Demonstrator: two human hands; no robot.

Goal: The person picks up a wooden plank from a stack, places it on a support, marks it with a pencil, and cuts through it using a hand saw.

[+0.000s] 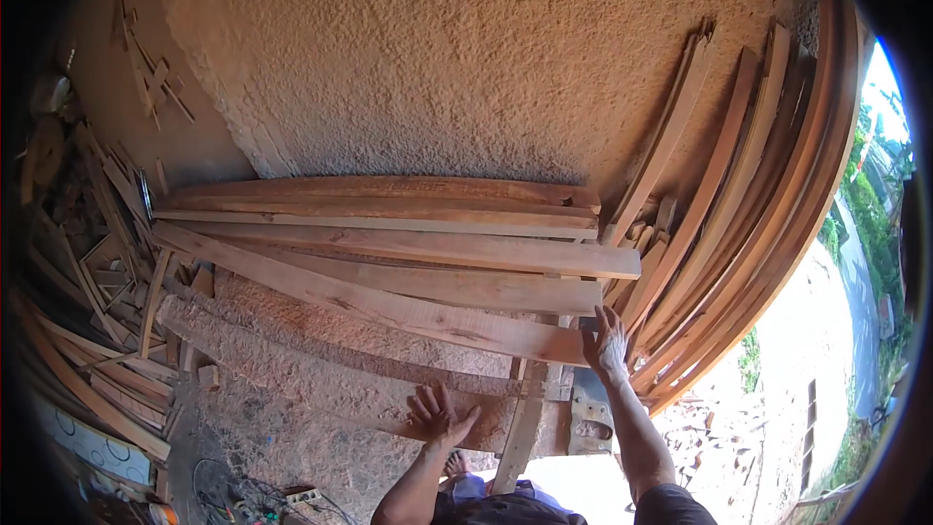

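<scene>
Left hand (pixel 442 420) spread, lower centre; right hand (pixel 608 345) outstretched at end of front plank (pixel 389 307), right of centre, likely steadying it.

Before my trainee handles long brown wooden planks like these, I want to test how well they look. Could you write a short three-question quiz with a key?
1. Which hand is at the right end of the long, slanting, reddish-brown wooden plank?
2. True or false: the person's left hand is clenched into a fist.
3. Where are the tall, brown, leaning wooden beams?
A) Left of both hands
B) To the right of the slanting plank
C) Under the left hand

Key:
1. The right hand.
2. False; its fingers are spread open.
3. B.
</scene>
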